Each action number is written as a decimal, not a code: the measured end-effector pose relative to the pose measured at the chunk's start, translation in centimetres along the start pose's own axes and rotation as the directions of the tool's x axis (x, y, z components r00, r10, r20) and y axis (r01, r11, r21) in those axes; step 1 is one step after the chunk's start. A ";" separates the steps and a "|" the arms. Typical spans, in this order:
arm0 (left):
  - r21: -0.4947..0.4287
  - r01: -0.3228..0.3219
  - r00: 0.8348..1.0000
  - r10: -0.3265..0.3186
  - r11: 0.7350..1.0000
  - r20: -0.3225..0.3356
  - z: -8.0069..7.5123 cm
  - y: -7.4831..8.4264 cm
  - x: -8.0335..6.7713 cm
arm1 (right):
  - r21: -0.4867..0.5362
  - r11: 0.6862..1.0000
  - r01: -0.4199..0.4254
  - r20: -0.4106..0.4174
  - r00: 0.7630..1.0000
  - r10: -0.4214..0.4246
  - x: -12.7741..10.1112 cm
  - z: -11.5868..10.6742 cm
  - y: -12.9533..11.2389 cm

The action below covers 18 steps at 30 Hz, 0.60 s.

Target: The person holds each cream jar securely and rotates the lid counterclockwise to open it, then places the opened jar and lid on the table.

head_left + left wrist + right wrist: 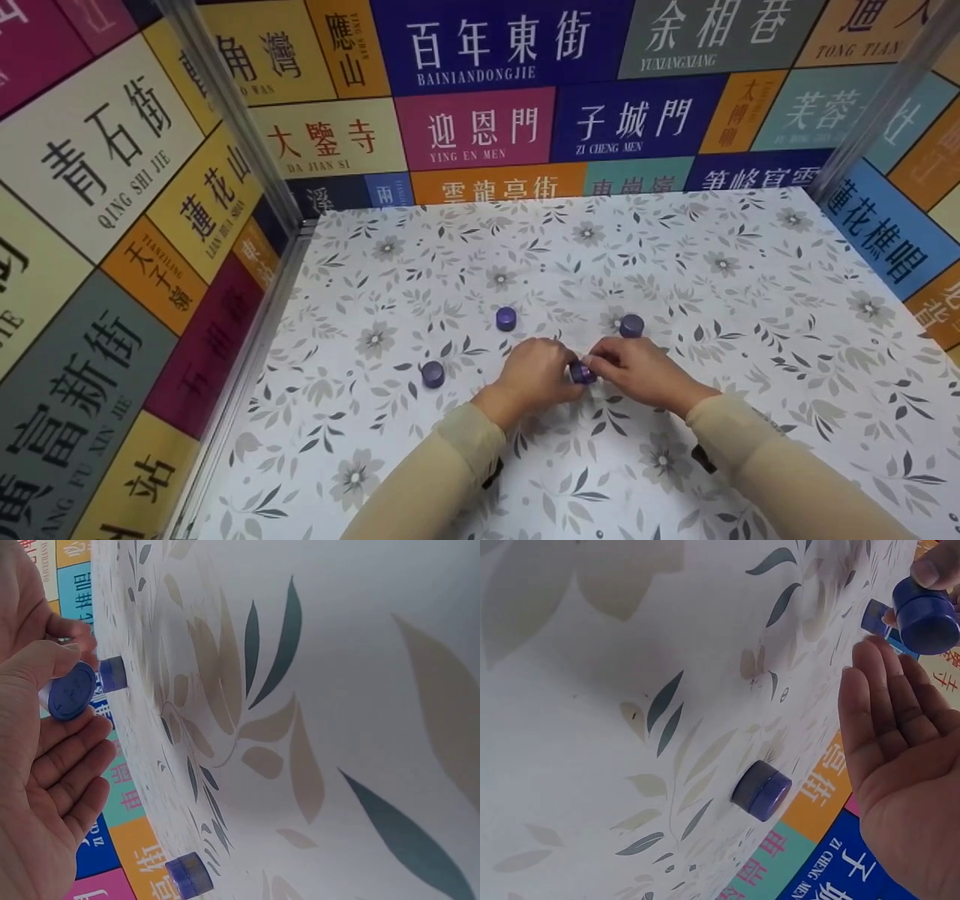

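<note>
Jar (pixel 582 372) hung over the bench (pixel 555 495), long axis tilted off upright, one round end facing the left wrist; left hand (pixel 534 371) and right hand (pixel 637 371) both pinched it.

On the table (pixel 300 465) we have three jars. The first jar (pixel 433 374) is at the left of the left hand (pixel 534 371), apart from it. The second jar (pixel 506 319) is behind this hand, slightly to the left. The third jar (pixel 631 325) is just behind the right hand (pixel 636 369). Between both hands we find the fourth jar (pixel 583 373). Behind the table we see the back wall (pixel 480 120); the left wall (pixel 112 150) and right wall (pixel 889 247) stand at its sides.
</note>
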<state>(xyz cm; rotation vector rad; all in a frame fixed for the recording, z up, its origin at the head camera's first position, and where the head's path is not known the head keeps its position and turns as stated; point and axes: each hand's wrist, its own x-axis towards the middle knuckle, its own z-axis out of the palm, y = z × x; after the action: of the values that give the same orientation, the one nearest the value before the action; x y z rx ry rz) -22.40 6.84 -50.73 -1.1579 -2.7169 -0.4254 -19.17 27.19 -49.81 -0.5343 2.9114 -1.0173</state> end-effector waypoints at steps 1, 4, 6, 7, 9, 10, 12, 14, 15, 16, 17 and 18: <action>0.003 -0.001 1.000 0.001 1.000 0.001 0.0 0.0 0.0 | -0.004 1.000 0.004 0.006 1.000 -0.004 0.0 0.0 0.1; 0.010 -0.003 1.000 0.003 1.000 0.001 0.1 0.0 0.0 | 0.012 1.000 0.028 0.023 0.999 -0.028 0.0 0.0 0.1; 0.006 0.001 1.000 -0.001 1.000 0.000 0.2 0.0 0.0 | 0.047 0.998 0.034 0.035 0.999 -0.035 0.0 0.0 0.0; 0.002 0.004 1.000 -0.004 1.000 0.002 0.2 0.0 0.0 | 0.066 0.997 0.035 0.041 0.998 -0.038 0.0 0.0 0.0; -0.007 0.010 1.000 -0.010 1.000 -0.001 0.1 0.0 0.0 | 0.102 0.994 0.032 0.052 0.998 -0.038 0.0 0.0 -0.1; -0.010 0.012 1.000 -0.012 1.000 -0.002 0.1 0.0 -0.1 | 0.118 0.993 0.032 0.056 0.998 -0.039 0.0 0.0 -0.2; -0.019 0.009 1.000 -0.010 1.000 -0.007 0.1 0.0 -0.1 | 0.145 0.989 0.029 0.062 0.997 -0.039 -0.1 0.0 -0.2; -0.024 0.007 1.000 -0.007 1.000 -0.013 0.0 0.1 -0.2 | 0.157 0.987 0.025 0.066 0.997 -0.036 -0.1 -0.1 -0.3; -0.024 0.005 1.000 -0.006 1.000 -0.015 0.0 0.1 -0.2 | 0.162 0.987 0.024 0.068 0.997 -0.036 -0.1 -0.1 -0.3; -0.023 0.003 1.000 -0.003 1.000 -0.019 0.0 0.1 -0.3 | 0.165 0.986 0.025 0.068 0.997 -0.037 -0.1 -0.1 -0.3; -0.023 0.000 1.000 -0.001 1.000 -0.024 0.0 0.1 -0.3 | 0.167 0.986 0.025 0.069 0.997 -0.037 -0.2 -0.1 -0.3; -0.021 -0.001 1.000 0.001 1.000 -0.026 0.0 0.1 -0.3 | 0.165 0.986 0.028 0.068 0.997 -0.040 -0.2 -0.1 -0.3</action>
<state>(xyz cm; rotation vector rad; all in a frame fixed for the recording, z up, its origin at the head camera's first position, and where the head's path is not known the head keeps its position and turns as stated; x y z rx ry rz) -22.15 6.70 -50.79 -1.1506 -2.6962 -0.4669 -18.95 27.08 -49.59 -0.6009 2.7346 -1.2025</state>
